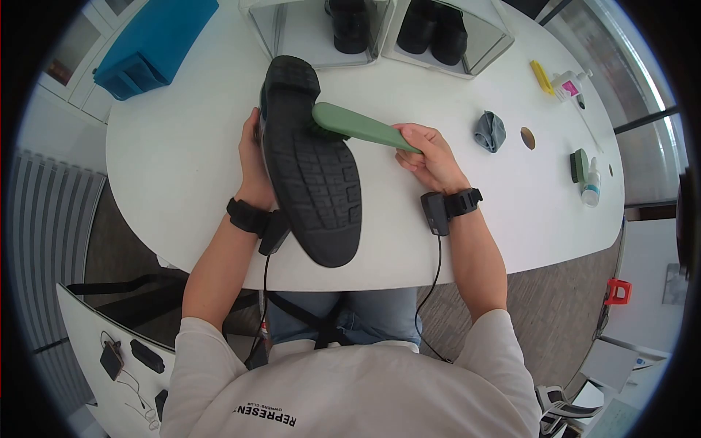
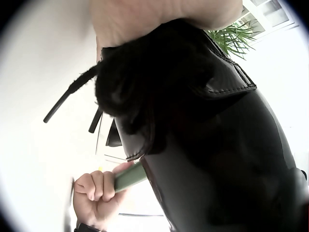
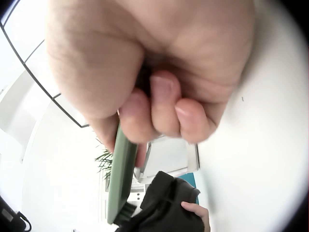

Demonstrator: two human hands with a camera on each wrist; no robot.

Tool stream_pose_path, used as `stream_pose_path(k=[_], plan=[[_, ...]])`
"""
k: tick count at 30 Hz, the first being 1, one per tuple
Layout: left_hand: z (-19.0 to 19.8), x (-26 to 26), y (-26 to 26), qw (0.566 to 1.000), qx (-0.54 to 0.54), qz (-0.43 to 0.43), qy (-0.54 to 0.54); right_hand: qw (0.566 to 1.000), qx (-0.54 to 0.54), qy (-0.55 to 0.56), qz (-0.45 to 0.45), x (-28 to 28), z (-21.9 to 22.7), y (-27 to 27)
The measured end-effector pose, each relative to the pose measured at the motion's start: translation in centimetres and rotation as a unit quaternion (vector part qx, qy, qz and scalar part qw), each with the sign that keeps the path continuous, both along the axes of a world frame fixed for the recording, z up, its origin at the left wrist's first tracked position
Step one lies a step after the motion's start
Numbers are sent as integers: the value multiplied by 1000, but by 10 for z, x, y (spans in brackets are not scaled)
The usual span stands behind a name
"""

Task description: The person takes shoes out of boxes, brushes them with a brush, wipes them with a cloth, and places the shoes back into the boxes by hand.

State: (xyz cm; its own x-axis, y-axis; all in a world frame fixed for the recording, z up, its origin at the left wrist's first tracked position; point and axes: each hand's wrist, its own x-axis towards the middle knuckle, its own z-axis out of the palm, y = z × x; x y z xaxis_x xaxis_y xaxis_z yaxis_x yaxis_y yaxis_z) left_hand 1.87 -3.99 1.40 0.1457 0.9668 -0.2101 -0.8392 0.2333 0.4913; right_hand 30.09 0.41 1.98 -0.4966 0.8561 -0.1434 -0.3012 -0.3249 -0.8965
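Observation:
A black lace-up dress shoe is turned sole up over the table, its heel pointing away from me. My left hand grips it from the left side, the fingers partly hidden behind it. Glossy black leather and dangling laces show in the left wrist view. In my right hand is the handle of a green shoe brush, with fingers curled round its end. The brush's dark bristles lie at the arch of the sole, just below the heel.
Two clear-fronted boxes with black shoes stand at the back, beside a blue case. To the right lie a grey cloth, a second green brush, a small bottle, a white bottle and a yellow item.

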Motion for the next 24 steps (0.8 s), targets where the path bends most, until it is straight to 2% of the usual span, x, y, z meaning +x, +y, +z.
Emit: stream_pose_path(k=[2,5,9,11,15,17,18,20,21,23,24], plan=[[11,6,-3,1000,-13,18,21,996,12,35,77,7,-1,-1],[10,11,0,993,-91,58,36,997,22,35,63,-2,-1,-8],[2,9,4,994,-65,71,56,1000,-4,26,18,-6,-1,-6],[1,6,4,994,-56,70,65,996,14,25,86,0,-2,-6],[6,10,4,992,-49,88,82,995,26,37,91,-3,-1,-7],[7,12,4,992,-76,90,55,999,-18,27,34,-7,1,-6],[6,12,3,992,-77,88,56,999,-20,27,32,-4,-1,-7],[7,12,4,990,-69,102,72,995,30,1,99,2,0,-7],[8,12,3,990,-69,103,72,995,30,1,100,0,-2,-5],[12,13,0,993,-79,77,45,999,-9,27,27,-9,1,-7],[9,10,-1,993,-79,75,45,999,-10,27,26,-4,-1,-7]])
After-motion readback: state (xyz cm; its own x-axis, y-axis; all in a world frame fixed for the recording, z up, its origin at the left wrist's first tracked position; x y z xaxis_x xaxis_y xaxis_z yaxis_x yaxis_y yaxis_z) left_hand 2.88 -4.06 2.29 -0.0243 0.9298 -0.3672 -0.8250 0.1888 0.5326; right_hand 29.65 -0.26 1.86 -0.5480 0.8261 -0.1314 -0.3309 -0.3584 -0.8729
